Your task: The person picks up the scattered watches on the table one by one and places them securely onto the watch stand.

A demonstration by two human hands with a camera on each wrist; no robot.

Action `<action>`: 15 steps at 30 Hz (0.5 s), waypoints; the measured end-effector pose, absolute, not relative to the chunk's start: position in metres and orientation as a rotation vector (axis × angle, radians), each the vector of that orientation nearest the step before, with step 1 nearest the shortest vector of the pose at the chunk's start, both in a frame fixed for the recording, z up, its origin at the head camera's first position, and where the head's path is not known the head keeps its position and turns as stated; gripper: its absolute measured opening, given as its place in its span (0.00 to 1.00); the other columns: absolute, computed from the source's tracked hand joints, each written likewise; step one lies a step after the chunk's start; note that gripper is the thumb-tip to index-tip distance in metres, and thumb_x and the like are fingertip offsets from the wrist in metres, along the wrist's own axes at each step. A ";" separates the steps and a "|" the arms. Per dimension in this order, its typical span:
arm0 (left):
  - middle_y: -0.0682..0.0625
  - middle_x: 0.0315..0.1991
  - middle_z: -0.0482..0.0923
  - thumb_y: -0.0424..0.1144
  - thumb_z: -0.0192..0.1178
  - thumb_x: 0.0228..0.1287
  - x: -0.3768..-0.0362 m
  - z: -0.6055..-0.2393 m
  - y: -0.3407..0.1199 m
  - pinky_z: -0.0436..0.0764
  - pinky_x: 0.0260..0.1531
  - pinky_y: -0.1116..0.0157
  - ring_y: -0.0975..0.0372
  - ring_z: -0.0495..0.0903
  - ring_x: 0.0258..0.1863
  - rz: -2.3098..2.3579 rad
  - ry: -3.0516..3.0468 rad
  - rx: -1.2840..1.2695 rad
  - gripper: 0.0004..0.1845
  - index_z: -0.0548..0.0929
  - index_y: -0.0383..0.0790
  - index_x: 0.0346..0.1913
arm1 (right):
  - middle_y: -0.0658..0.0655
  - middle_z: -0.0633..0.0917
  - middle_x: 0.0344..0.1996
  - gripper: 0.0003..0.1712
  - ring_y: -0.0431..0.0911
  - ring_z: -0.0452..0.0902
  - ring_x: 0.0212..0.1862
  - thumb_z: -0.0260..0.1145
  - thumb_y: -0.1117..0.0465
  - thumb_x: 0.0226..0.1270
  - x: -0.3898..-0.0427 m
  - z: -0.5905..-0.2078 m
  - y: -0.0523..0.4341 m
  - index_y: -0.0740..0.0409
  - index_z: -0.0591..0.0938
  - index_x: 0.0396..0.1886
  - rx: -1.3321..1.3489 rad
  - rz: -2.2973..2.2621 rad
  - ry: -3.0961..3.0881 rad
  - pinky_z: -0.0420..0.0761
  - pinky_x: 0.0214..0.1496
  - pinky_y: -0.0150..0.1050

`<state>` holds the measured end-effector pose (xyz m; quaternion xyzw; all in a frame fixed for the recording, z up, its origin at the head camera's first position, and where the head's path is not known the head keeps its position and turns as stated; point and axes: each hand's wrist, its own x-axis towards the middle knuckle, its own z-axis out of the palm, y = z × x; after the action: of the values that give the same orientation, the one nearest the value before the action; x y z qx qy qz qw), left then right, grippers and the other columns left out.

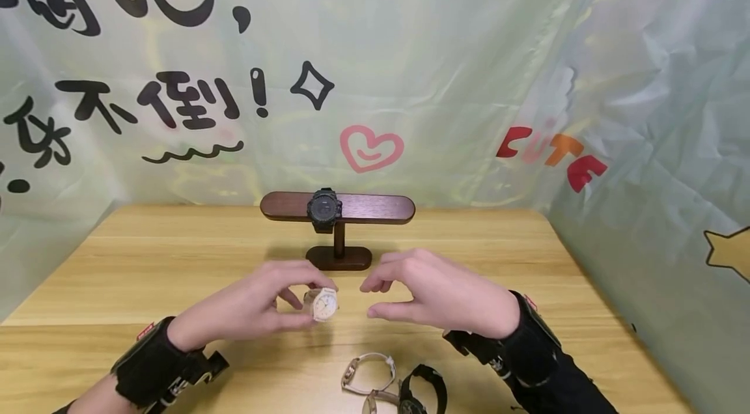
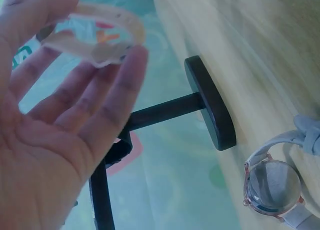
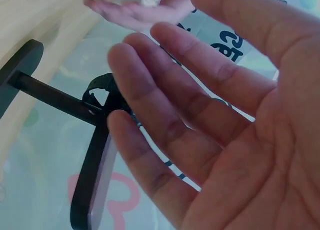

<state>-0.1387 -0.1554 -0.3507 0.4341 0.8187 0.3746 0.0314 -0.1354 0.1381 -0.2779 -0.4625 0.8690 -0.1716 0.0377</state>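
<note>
- Three loose watches (image 1: pixel 394 385) lie nearest us on the wooden bench (image 1: pixel 146 258), bands pale and dark, one face glassy.
- Our left hand (image 1: pixel 252 306) pinches the cream watch (image 1: pixel 323 304) above the bench; we judge it best to keep fingertips on its smooth, curved strap.
- Our right hand (image 1: pixel 445 297) hovers just beside, relaxed, holding nothing.
- Beyond stands the dark wooden T-stand (image 1: pixel 338 219), its rounded bar carrying a black watch (image 1: pixel 324 209).
</note>
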 end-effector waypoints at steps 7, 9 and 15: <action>0.58 0.56 0.80 0.43 0.69 0.64 -0.139 -0.345 -0.155 0.88 0.42 0.68 0.64 0.80 0.54 1.332 2.588 1.305 0.23 0.78 0.59 0.61 | 0.38 0.85 0.39 0.10 0.31 0.81 0.43 0.69 0.49 0.68 -0.144 -0.286 0.135 0.44 0.88 0.45 -1.450 -0.654 2.681 0.82 0.46 0.26; 0.58 0.57 0.80 0.44 0.70 0.64 -0.138 -0.344 -0.155 0.88 0.42 0.67 0.64 0.80 0.55 1.361 2.605 1.269 0.24 0.78 0.60 0.62 | 0.37 0.85 0.38 0.09 0.29 0.80 0.42 0.69 0.50 0.68 -0.147 -0.290 0.133 0.44 0.88 0.44 -1.456 -0.703 2.676 0.82 0.45 0.26; 0.57 0.58 0.79 0.43 0.70 0.63 -0.138 -0.342 -0.155 0.88 0.44 0.66 0.63 0.80 0.57 1.455 2.592 1.222 0.25 0.78 0.57 0.63 | 0.36 0.86 0.39 0.09 0.28 0.78 0.38 0.68 0.49 0.69 -0.152 -0.301 0.123 0.42 0.88 0.44 -1.468 -0.868 2.645 0.81 0.38 0.25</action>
<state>-0.1379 -0.1549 -0.3421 0.3801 0.8059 0.4525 -0.0361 -0.1517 0.1228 -0.3010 -0.4664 0.8404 -0.2759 -0.0027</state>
